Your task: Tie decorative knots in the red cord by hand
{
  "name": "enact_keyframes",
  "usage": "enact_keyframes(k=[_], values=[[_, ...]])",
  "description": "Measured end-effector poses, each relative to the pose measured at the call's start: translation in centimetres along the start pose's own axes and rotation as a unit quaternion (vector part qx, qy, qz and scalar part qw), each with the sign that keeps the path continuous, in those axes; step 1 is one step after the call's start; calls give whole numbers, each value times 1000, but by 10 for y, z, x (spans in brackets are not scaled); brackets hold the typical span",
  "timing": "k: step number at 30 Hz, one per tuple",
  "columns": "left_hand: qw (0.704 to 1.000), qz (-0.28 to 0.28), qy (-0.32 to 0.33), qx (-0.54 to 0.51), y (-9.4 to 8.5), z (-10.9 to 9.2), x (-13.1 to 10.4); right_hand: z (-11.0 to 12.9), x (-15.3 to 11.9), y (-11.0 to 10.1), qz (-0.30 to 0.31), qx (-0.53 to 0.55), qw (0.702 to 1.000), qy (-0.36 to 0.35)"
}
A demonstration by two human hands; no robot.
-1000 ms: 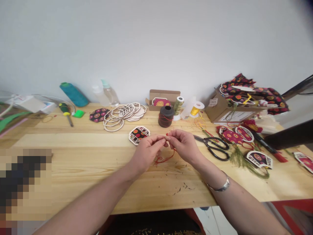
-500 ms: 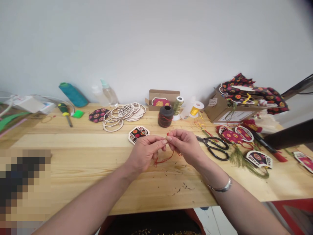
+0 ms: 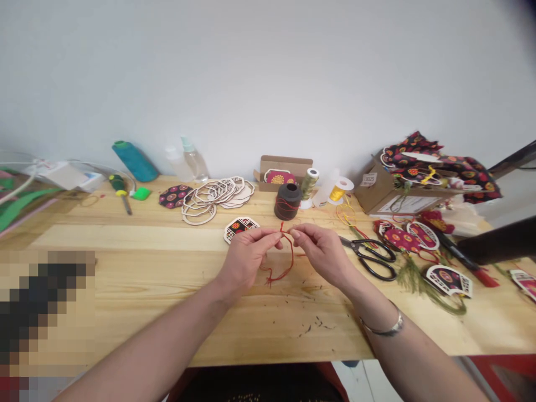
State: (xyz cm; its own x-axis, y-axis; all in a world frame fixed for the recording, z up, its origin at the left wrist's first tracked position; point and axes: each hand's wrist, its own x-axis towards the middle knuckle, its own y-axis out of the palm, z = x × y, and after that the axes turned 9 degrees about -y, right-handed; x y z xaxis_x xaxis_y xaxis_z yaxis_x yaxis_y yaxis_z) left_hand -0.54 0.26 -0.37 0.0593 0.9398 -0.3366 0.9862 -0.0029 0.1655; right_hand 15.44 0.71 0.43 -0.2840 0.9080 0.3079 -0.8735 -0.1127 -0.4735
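Just beyond your left hand [image 3: 244, 258] lies the pale-framed octagonal ornament with dark floral cloth [image 3: 240, 226], no cord visible on it. That hand pinches thin red cord [image 3: 292, 260], one short end standing up, a loop hanging below; your right hand [image 3: 321, 250] seems to pinch it just beside. The work looks partway: looped, not visibly attached; black-handled metal scissors [image 3: 378, 269] lie to the right

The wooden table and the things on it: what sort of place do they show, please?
Probably a craft workspace; whether it is at home or in a workshop, I cannot tell. The signs are the black spool of thread, the scissors and the pile of cut-out frames.
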Motion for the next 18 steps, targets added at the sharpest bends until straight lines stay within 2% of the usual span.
enact_keyframes(k=[4, 8, 10, 12, 15, 18], values=[[1000, -30, 1, -2, 1, 0, 2, 4, -6, 2, -38, -127, 990, -42], [1000, -29, -1, -11, 1, 2, 2, 7, -16, 15, -39, -217, 965, -141], [1000, -10, -9, -26, 0, 3, 2, 5, -21, 23, -24, -282, 935, -213], [998, 16, -26, -50, -1, 3, 2, 3, -25, 29, 0, -363, 891, -275], [994, 36, -51, -88, -3, 2, 3, 2, -27, 33, 56, -433, 834, -338], [992, 27, -60, -110, -3, 2, 4, 7, -26, 31, 106, -417, 811, -395]])
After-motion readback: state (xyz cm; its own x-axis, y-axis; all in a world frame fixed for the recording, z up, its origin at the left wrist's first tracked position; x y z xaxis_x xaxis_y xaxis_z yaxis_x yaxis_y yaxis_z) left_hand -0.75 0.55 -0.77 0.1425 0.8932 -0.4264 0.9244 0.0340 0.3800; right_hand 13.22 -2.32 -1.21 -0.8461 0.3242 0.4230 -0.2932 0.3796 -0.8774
